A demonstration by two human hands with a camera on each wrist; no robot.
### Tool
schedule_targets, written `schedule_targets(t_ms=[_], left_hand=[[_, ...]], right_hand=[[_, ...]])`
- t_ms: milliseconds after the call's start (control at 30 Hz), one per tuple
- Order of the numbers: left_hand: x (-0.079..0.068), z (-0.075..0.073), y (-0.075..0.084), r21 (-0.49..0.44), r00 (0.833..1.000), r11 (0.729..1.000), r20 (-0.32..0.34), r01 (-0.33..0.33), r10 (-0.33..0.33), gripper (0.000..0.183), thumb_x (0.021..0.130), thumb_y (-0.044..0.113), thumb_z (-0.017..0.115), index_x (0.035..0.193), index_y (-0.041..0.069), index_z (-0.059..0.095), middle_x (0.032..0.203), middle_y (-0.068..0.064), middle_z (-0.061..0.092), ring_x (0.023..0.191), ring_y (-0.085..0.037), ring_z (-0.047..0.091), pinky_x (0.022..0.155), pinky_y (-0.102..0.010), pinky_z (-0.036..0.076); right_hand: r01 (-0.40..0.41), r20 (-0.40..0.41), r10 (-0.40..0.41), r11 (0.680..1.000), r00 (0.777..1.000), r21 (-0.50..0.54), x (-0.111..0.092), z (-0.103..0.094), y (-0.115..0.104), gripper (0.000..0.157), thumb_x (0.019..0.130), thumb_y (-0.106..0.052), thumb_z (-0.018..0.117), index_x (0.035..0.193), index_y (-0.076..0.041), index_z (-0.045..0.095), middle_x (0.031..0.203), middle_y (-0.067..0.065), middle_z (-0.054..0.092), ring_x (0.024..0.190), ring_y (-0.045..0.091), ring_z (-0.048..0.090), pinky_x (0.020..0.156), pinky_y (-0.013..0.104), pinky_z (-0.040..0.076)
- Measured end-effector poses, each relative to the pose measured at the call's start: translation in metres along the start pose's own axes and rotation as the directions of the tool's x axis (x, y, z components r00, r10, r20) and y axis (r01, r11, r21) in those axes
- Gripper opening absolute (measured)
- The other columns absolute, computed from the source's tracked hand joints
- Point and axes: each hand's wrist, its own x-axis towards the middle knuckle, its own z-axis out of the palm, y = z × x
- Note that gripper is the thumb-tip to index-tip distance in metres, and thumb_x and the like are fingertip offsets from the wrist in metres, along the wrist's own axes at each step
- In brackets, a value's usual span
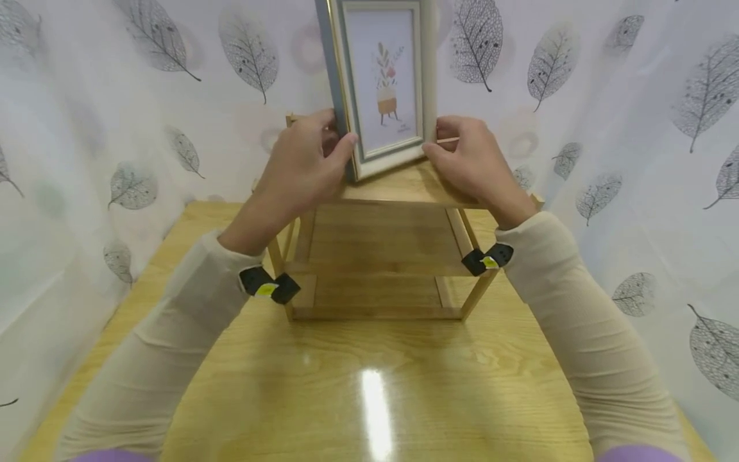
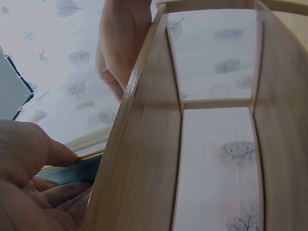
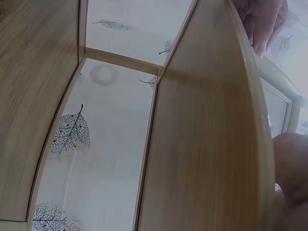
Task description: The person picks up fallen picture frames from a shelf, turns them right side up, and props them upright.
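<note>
A picture frame [image 1: 383, 83] with a pale border and a potted-plant print stands slightly tilted at the top tier of a wooden shelf rack [image 1: 387, 295]. My left hand [image 1: 306, 157] grips its lower left side, thumb at the front edge. At the lower right side, my right hand [image 1: 476, 157] pinches the border between thumb and fingers. In the left wrist view, the frame's dark side [image 2: 79, 171] shows beside the left fingers. The shelf board hides much of the right hand in the right wrist view. Whether the frame's bottom fully touches the board I cannot tell.
The rack stands on a glossy wooden table [image 1: 323, 385], with two lower tiers under the top board. A white curtain [image 1: 231, 128] printed with grey leaves surrounds the table's back and sides.
</note>
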Motion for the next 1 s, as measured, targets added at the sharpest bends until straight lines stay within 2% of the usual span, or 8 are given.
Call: schedule_targets(t_ms=[167,500,800,867,1000], left_hand=[[0.001,-0.001,-0.001,0.022,1.000,1.000,0.008,0.018,-0.018,0.022,0.098,0.023,0.049,0.102,0.004,0.058,0.111,-0.009,0.066,0.105,-0.014,0.062,0.088,-0.026,0.049],[0.006,-0.003,-0.003,0.031,0.999,0.999,0.042,0.027,-0.029,0.027,0.100,0.026,0.045,0.111,0.005,0.058,0.121,-0.010,0.063,0.115,-0.016,0.057,0.096,-0.025,0.046],[0.009,-0.004,-0.006,0.034,0.999,0.999,0.042,0.020,-0.022,0.028,0.100,0.024,0.045,0.111,0.003,0.059,0.110,-0.011,0.065,0.104,-0.015,0.060,0.092,-0.026,0.048],[0.009,-0.004,-0.006,0.042,0.999,0.999,0.037,0.016,-0.017,0.028,0.100,0.024,0.044,0.110,0.002,0.059,0.105,-0.011,0.065,0.097,-0.015,0.061,0.088,-0.027,0.049],[0.011,-0.005,-0.007,0.063,0.999,0.998,0.029,0.016,-0.018,0.031,0.100,0.024,0.045,0.116,0.001,0.059,0.105,-0.012,0.066,0.095,-0.016,0.061,0.087,-0.028,0.049]], right_hand=[[-0.004,-0.023,0.004,1.000,1.000,0.024,0.000,0.000,0.002,0.041,0.093,-0.017,0.055,0.131,-0.002,0.052,0.126,0.014,0.059,0.115,0.027,0.057,0.102,0.033,0.042],[-0.021,-0.081,0.024,0.999,0.996,0.038,-0.006,-0.006,0.004,0.043,0.092,-0.020,0.059,0.129,0.001,0.051,0.122,0.016,0.059,0.110,0.029,0.060,0.097,0.034,0.046],[-0.040,-0.126,0.039,0.999,0.991,-0.006,-0.009,-0.011,0.005,0.036,0.092,-0.024,0.059,0.120,-0.001,0.057,0.113,0.011,0.063,0.103,0.021,0.060,0.094,0.031,0.045],[-0.041,-0.129,0.042,0.999,0.991,0.013,-0.009,-0.012,0.006,0.033,0.093,-0.023,0.058,0.116,-0.001,0.057,0.112,0.011,0.063,0.102,0.019,0.060,0.092,0.029,0.047],[-0.057,-0.122,0.063,0.997,0.991,0.054,-0.009,-0.013,0.006,0.027,0.093,-0.020,0.058,0.111,0.001,0.057,0.114,0.011,0.063,0.099,0.018,0.061,0.086,0.026,0.051]])
